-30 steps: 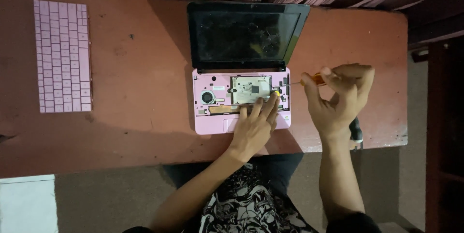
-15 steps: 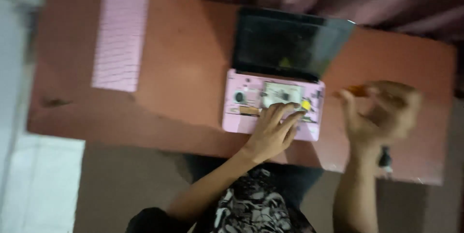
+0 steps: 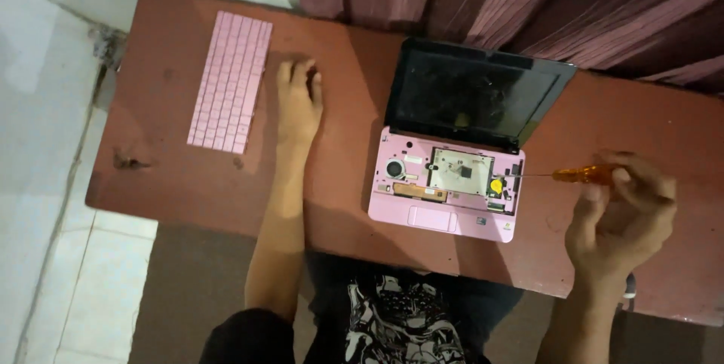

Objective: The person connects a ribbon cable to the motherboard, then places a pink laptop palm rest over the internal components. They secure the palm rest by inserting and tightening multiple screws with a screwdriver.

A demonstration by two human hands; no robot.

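1. Your right hand (image 3: 620, 217) was closed around the amber handle of a small screwdriver (image 3: 581, 175), fingers wrapped on the grip while its thin shaft pointed left toward the laptop. The tool looked light and stiff; its smooth handle could slip, so the grip near the handle's middle seemed sound.
2. The shaft's tip sat at the right edge of the pink mini laptop (image 3: 449, 194), near a round yellow part on the exposed board. Whether the tip touched anything could not be told.
3. The laptop lay open on the reddish-brown table (image 3: 173, 183), its keyboard removed, its fan, metal plate and circuitry uncovered. Those bare parts looked fragile; you would have done better to hold it by the pink palm rest or the outer edges than by the board.
4. Its dark screen (image 3: 475, 100) stood tilted back, and the hinge probably would not bear lifting by the lid.
5. Your left hand (image 3: 298, 104) lay flat and empty on the table, fingers loosely spread, between the laptop and the detached pink keyboard (image 3: 230, 81), touching neither.
6. That keyboard looked thin, light and likely flexible; supporting it along both long edges seemed wise.
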